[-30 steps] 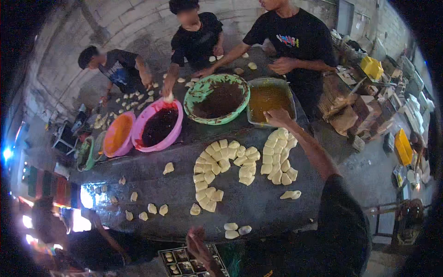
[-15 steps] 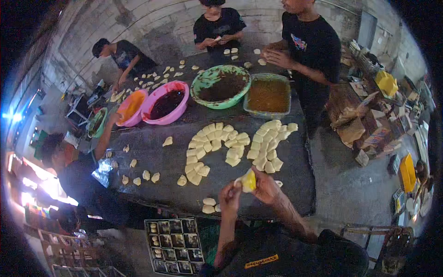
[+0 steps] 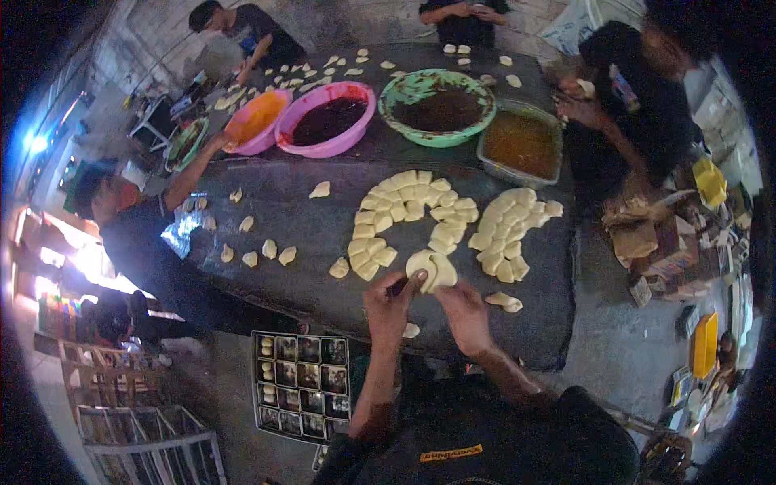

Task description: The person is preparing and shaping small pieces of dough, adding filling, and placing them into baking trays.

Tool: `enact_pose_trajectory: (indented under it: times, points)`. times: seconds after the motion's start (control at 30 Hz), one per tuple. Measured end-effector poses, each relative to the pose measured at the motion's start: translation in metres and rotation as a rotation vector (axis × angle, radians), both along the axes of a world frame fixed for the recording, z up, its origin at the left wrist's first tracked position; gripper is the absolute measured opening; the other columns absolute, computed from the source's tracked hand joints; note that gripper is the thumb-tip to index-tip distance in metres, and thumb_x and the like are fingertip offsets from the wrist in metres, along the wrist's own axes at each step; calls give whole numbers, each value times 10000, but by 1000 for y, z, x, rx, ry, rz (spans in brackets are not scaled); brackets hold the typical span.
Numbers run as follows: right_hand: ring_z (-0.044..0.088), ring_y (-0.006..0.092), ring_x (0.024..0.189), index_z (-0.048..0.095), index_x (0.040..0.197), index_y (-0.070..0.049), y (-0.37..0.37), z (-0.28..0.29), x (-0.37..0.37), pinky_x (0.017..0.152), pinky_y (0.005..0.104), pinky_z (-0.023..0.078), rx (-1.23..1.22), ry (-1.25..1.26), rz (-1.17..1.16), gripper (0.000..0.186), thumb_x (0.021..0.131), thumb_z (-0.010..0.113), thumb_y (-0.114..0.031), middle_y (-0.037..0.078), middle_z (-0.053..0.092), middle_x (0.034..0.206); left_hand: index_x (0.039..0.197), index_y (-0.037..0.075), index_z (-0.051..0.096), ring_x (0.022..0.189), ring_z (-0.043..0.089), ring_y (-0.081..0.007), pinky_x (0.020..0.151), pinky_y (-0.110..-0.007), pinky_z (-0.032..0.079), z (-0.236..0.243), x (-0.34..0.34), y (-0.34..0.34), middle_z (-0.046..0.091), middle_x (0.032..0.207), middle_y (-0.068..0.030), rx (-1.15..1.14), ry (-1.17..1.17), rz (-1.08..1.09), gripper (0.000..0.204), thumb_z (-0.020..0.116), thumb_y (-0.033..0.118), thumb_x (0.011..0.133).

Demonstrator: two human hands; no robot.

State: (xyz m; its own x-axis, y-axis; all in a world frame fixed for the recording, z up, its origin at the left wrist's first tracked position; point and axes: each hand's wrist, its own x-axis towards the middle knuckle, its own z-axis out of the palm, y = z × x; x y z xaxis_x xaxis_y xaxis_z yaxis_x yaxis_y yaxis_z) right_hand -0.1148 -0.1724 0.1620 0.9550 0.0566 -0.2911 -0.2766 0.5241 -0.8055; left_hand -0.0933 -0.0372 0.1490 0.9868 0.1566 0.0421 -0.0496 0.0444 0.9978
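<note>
Your left hand (image 3: 388, 301) pinches a pale dough piece (image 3: 437, 273), thumb pressed on its face, while your right hand (image 3: 465, 314) grips its lower right edge, most of those fingers hidden behind it. The dough sits between your hands — flattened, with a curled fold — over the near side of the dark table (image 3: 303, 226). Beyond it lies a curved row of dough pieces (image 3: 386, 212); a second cluster (image 3: 508, 230) lies to the right, and one loose piece (image 3: 504, 302) near your right hand.
</note>
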Motion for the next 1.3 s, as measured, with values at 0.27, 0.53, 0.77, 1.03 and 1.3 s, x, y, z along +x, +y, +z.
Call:
enact_pose_trajectory:
  times: [0.27,0.53,0.77,1.03,1.3]
  points:
    - [29,485,1441,-13,1491,66,93,-33,57,1164,575,62,-1488,-771,161,900,763,516,51,329,14,1543,1116,-50,668,818,606,-86,712,-238,494,8,26,65,700,956,-68,-116,102,91,272,700,38,861]
    - [440,353,1285,537,1360,-147,102,-9,88,978,424,451,-1293,-860,369,804,594,629,78,112,443,1394,1154,-21,659,822,622,-101,725,-265,520,11,51,127,691,945,-45,-114,109,149,290,680,109,896]
    - [552,264,1071,613,1268,-113,73,1,83,880,394,485,-1213,-1396,318,551,723,655,-49,77,541,1229,1182,17,606,917,632,-151,839,-279,508,-36,17,127,661,1058,-42,-439,398,-3,268,573,142,947]
    - [635,222,786,685,1122,-92,33,-6,28,735,359,483,-956,-1423,107,366,764,754,-67,38,596,1050,1212,-32,564,911,638,-151,772,-266,541,5,-52,61,657,1051,-81,113,162,-242,276,533,26,944]
    - [621,268,694,669,1155,-75,1,-12,-48,667,380,470,-1124,-877,-137,358,801,728,-74,93,616,920,1201,-31,555,963,631,-184,812,-296,510,14,-121,-9,645,1065,-168,363,72,-71,326,645,80,908]
